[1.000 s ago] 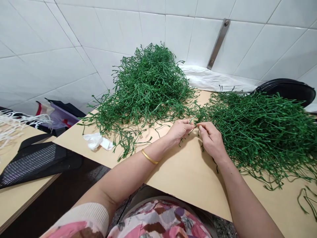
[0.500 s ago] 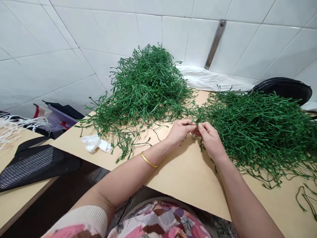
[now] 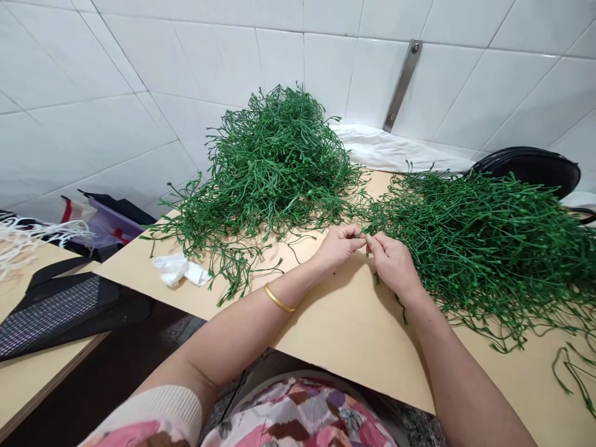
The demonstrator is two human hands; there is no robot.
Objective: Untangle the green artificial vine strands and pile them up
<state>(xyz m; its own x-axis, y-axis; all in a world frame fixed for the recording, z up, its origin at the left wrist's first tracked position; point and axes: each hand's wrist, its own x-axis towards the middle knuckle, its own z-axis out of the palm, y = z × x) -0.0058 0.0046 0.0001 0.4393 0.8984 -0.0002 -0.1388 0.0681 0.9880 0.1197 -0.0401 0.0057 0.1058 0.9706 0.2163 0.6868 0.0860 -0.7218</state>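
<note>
My left hand [image 3: 339, 244] and my right hand [image 3: 392, 263] meet fingertip to fingertip over a light wooden table [image 3: 344, 323]. Both are pinched on a thin green plastic stem [image 3: 365, 234] at the near edge of the right pile of green stems [image 3: 484, 242]. A dark strand hangs below my right wrist. A taller heap of the same green stems [image 3: 274, 161] lies to the left, behind my left hand. A gold bangle [image 3: 278, 298] is on my left wrist.
White tiled wall behind. A crumpled white scrap [image 3: 179, 268] lies near the table's left edge. A white sheet [image 3: 395, 149] and a black bag [image 3: 531, 169] sit at the back right. A second table [image 3: 32, 372] at left carries a black mesh bag [image 3: 60, 307].
My hands stayed together on the stem, with the fingers shifting slightly. The view drifted a little, so everything sits slightly lower and to the left.
</note>
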